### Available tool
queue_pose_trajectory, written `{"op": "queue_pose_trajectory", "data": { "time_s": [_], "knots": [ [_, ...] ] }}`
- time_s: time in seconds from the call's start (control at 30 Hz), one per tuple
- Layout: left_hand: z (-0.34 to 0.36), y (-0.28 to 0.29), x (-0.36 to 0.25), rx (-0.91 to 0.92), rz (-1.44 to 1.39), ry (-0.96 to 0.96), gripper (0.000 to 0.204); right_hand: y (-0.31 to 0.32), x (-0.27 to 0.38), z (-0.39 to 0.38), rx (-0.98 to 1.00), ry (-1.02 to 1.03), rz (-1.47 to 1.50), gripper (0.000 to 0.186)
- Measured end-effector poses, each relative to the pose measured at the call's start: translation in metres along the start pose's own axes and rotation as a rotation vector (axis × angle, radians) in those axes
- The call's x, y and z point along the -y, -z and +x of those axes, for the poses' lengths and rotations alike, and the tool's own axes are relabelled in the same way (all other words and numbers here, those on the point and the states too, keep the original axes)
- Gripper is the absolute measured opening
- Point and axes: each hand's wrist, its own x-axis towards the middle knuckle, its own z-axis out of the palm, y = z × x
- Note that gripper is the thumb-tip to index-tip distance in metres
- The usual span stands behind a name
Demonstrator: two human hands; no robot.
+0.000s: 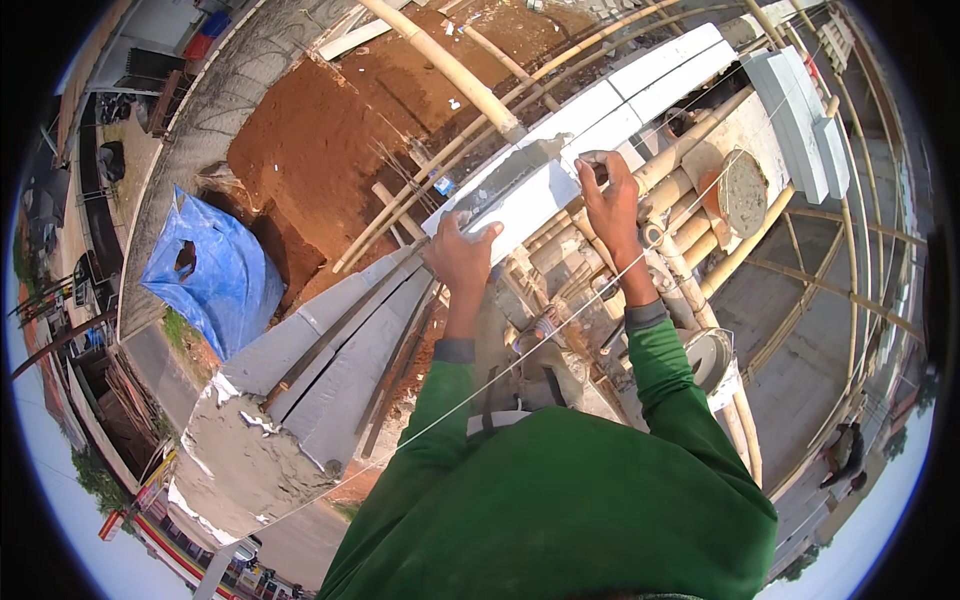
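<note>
1. The white block (530, 207) lies on the wall between the person's two hands, in line with the row of white blocks (650, 88) that runs on beyond it.
2. The left hand (462, 258) is at the block's near end, thumb and fingers spread; how firmly it presses cannot be told.
3. The right hand (607, 200) is at the far end, fingers curled toward the thumb; whether it pinches anything cannot be told.
4. Grey mortar (540, 153) shows along the block's outer side. Even pressure from both ends would probably seat the block best; pushing at one end alone could tilt it.
5. The taut string (520, 354) crosses near the right forearm. It seems a useful guide for straightness, so the sleeve should stay off it.
6. The far joint deserves a close look: the top faces should sit flush, and any mortar squeezed out is best wiped away while soft.
7. Bamboo poles (725, 250) and a round pan of mortar (745, 193) stand to the right; elbows should keep clear of both.
</note>
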Motion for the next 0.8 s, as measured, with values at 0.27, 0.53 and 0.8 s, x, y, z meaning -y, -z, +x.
{"op": "queue_pose_trajectory", "data": {
  "time_s": [0.27,0.53,0.8],
  "knots": [
    [-0.013,-0.003,-0.005,-0.191,-0.047,-0.034,0.055,-0.186,-0.007,0.088,1.201,0.340,-0.733,0.025],
    [-0.018,-0.006,-0.008,-0.218,-0.059,-0.044,0.053,-0.257,-0.057,0.054,1.433,0.423,-1.050,0.032],
    [-0.017,-0.007,-0.006,-0.217,-0.089,-0.038,0.051,-0.260,-0.051,0.059,1.407,0.333,-0.965,0.037]
  ]
}}
